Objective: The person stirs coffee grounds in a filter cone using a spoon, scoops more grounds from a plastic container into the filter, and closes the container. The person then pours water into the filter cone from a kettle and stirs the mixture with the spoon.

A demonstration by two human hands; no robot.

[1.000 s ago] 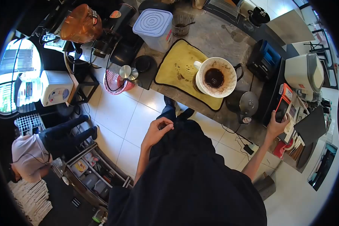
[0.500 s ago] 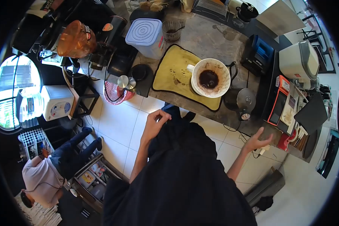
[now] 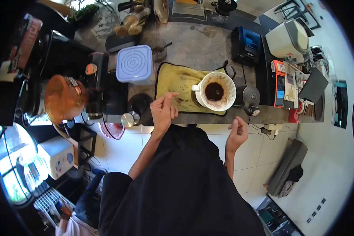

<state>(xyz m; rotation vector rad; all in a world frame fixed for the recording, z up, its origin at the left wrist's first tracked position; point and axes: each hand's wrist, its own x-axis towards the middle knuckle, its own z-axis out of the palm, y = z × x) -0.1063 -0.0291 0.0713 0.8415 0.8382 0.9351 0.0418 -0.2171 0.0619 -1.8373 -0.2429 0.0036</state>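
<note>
My left hand [image 3: 164,112] is over the counter's front edge, beside the yellow-green cloth [image 3: 169,82], its fingers loosely bent and apart with nothing visible in them. My right hand [image 3: 236,133] hangs just in front of the edge, below the dark lidded vessel [image 3: 250,96]; it is half curled, thumb and fingers apart, and looks bare. A white dripper [image 3: 229,84] with a stained paper filter and dark wet coffee inside stands on the cloth's right part. Its white handle points left. What it rests on is mostly hidden.
Left on the counter are a white tub with a lavender lid [image 3: 134,63], a glass with a spoon [image 3: 157,51] and a grinder with an orange hopper [image 3: 65,98]. A black printer [image 3: 246,45] and an orange-edged card terminal [image 3: 279,84] stand right. A person [image 3: 80,226] is at lower left.
The view has turned and come closer to the counter. My right hand has left the card terminal and come back toward my body. My left hand has risen to the counter's edge.
</note>
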